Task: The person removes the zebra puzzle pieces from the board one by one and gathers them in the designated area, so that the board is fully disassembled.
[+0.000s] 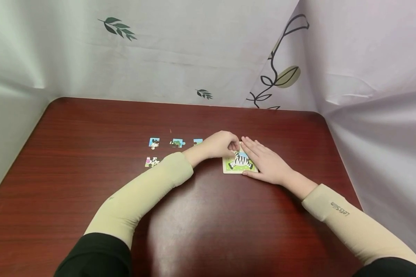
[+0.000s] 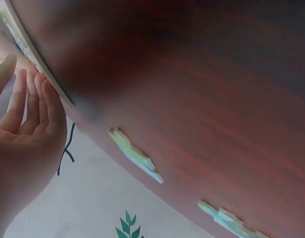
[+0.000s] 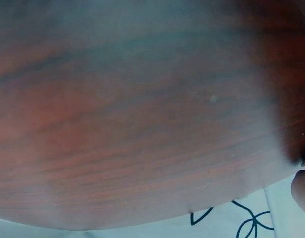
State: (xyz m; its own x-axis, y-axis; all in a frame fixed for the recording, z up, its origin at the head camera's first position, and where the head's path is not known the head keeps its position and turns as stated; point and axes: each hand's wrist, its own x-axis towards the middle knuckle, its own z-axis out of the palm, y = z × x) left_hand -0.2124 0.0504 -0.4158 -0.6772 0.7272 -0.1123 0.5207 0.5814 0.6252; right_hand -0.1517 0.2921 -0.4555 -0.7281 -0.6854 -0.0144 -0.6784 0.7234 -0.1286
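Note:
A small square puzzle board (image 1: pixel 240 169) with a zebra picture lies on the table. Bent fingers of my left hand (image 1: pixel 219 145) reach over its upper left part and hide that corner. The left wrist view has these fingers (image 2: pixel 54 106) at the board's edge, the thumb apart from them and nothing seen between. Along the right side of the board rests my right hand (image 1: pixel 272 163), fingers straight and the thumb by the lower right corner. Only a bit of that hand (image 3: pixel 303 191) shows in the right wrist view.
Left of the board lie several loose puzzle pieces, among them a blue one (image 1: pixel 154 142), a green and blue one (image 1: pixel 177 143) and one with pink (image 1: pixel 149 161). My left forearm partly covers this area. Pale curtains (image 1: pixel 180 57) with leaf prints enclose the dark red table (image 1: pixel 90 154).

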